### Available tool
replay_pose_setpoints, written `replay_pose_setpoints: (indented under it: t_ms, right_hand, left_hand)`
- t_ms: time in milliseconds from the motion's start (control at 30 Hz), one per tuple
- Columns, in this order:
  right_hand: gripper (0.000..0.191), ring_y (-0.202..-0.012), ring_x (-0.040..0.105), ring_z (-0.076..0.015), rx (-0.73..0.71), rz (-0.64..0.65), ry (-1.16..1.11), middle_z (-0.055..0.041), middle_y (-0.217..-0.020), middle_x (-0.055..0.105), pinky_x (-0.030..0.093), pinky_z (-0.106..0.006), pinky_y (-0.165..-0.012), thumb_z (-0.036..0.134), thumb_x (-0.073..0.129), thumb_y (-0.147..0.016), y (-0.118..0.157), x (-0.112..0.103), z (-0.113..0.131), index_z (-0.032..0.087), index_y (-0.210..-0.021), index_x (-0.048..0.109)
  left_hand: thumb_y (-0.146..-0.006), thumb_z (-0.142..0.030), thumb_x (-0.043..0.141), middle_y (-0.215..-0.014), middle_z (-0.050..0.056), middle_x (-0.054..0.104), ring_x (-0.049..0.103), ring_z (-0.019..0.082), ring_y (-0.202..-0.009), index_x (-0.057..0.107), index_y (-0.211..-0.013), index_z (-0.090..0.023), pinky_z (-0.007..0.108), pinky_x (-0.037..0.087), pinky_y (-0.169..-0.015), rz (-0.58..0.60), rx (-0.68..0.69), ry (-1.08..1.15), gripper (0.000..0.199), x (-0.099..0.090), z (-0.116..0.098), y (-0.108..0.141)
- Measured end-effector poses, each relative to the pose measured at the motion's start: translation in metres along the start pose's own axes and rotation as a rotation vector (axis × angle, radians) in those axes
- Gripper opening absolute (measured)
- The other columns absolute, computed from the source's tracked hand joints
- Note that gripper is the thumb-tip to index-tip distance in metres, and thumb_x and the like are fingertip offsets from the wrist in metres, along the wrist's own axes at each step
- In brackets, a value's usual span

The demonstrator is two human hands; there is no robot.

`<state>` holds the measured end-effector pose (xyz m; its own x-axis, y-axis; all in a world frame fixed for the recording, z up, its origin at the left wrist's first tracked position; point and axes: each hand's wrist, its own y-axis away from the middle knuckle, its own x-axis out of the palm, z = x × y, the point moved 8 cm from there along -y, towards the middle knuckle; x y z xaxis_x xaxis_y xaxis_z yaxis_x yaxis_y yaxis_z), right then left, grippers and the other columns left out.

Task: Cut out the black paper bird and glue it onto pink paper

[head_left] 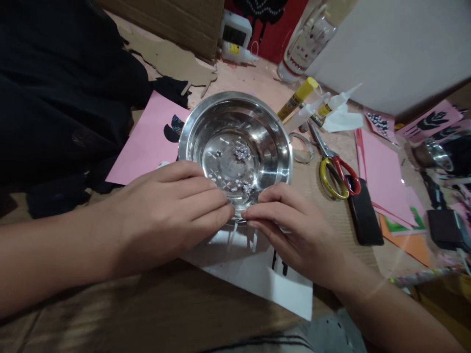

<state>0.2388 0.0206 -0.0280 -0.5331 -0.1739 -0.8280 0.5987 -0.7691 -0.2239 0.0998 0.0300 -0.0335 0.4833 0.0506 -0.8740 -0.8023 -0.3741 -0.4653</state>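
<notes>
A shiny steel bowl [274,117] stands before me, with several small pearly beads [242,153] clustered and scattered on its bottom. My left hand [176,201] lies over the bowl's near left rim, fingers bent and pressed together; its thumb is hidden. Across from it at the near rim, my right hand [290,220] is closed in a pinch, thumb against fingertips. A thin thing shows between the two hands' fingertips, too small to name. Under the near side of the bowl lies a white sheet [290,289] with black marks.
Right of the bowl are scissors [334,171], a black phone [364,213], a yellow glue tube [298,98] and pink paper [386,171]. A clear bottle [307,46] stands behind. Pink card [140,152] with black cutouts lies left, near dark cloth [66,98].
</notes>
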Motion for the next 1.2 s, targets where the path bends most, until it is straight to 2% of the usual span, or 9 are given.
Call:
replay_pose_setpoints:
  t_ms: [133, 233, 367, 500, 900, 1200]
  right_hand:
    - [0.018, -0.082, 0.061, -0.0170, 0.006, -0.025, 0.009, -0.0052, -0.092, 0.063, 0.052, -0.031, -0.070, 0.021, 0.056, -0.107, -0.0013, 0.0013, 0.0003, 0.014, -0.100, 0.071]
    - [0.016, -0.085, 0.063, -0.0171, 0.018, -0.005, -0.049, -0.0043, -0.093, 0.063, 0.052, -0.031, -0.073, 0.021, 0.056, -0.107, -0.0011, 0.0011, -0.0015, 0.016, -0.100, 0.070]
    - [0.011, -0.091, 0.063, -0.0171, 0.035, 0.028, -0.156, -0.0040, -0.099, 0.064, 0.054, -0.031, -0.078, 0.022, 0.059, -0.106, 0.0006, -0.0014, -0.0050, 0.020, -0.106, 0.069]
    - [0.012, -0.089, 0.062, -0.0174, 0.021, -0.008, -0.096, -0.0053, -0.100, 0.063, 0.054, -0.032, -0.076, 0.023, 0.060, -0.106, 0.0015, -0.0042, -0.0053, 0.019, -0.109, 0.070]
    - [0.016, -0.087, 0.062, -0.0174, -0.003, -0.013, -0.037, -0.0054, -0.098, 0.064, 0.054, -0.032, -0.075, 0.025, 0.058, -0.107, 0.0013, -0.0025, -0.0032, 0.017, -0.109, 0.072]
    - [0.019, -0.084, 0.064, -0.0170, -0.008, -0.053, -0.003, -0.0042, -0.092, 0.065, 0.054, -0.032, -0.072, 0.025, 0.054, -0.108, -0.0005, -0.0021, -0.0003, 0.020, -0.100, 0.070]
  left_hand:
    - [-0.109, -0.014, 0.024, -0.084, -0.003, 0.078, 0.067, 0.019, -0.071, 0.071, -0.098, -0.025, 0.036, 0.051, -0.077, -0.052, 0.049, 0.001, 0.049, -0.0020, -0.0032, -0.0005]
    - [-0.108, -0.012, 0.022, -0.089, -0.002, 0.079, 0.069, 0.020, -0.077, 0.070, -0.102, -0.027, 0.037, 0.051, -0.081, -0.028, 0.039, -0.003, 0.051, 0.0017, -0.0026, 0.0011]
    - [-0.108, -0.011, 0.019, -0.096, 0.003, 0.080, 0.072, 0.023, -0.086, 0.071, -0.106, -0.023, 0.040, 0.049, -0.089, 0.015, -0.021, 0.032, 0.053, 0.0028, -0.0006, 0.0023]
    - [-0.109, -0.012, 0.020, -0.100, 0.003, 0.080, 0.074, 0.022, -0.092, 0.069, -0.111, -0.023, 0.040, 0.049, -0.091, 0.034, -0.025, 0.036, 0.050, 0.0021, -0.0012, 0.0019]
    - [-0.109, -0.012, 0.017, -0.098, 0.004, 0.081, 0.074, 0.021, -0.088, 0.068, -0.109, -0.021, 0.040, 0.051, -0.089, 0.047, -0.029, 0.036, 0.052, 0.0021, -0.0008, 0.0017]
    - [-0.108, -0.012, 0.017, -0.091, 0.003, 0.080, 0.073, 0.022, -0.084, 0.070, -0.109, -0.022, 0.041, 0.052, -0.085, 0.008, -0.011, 0.051, 0.054, 0.0027, -0.0009, 0.0031]
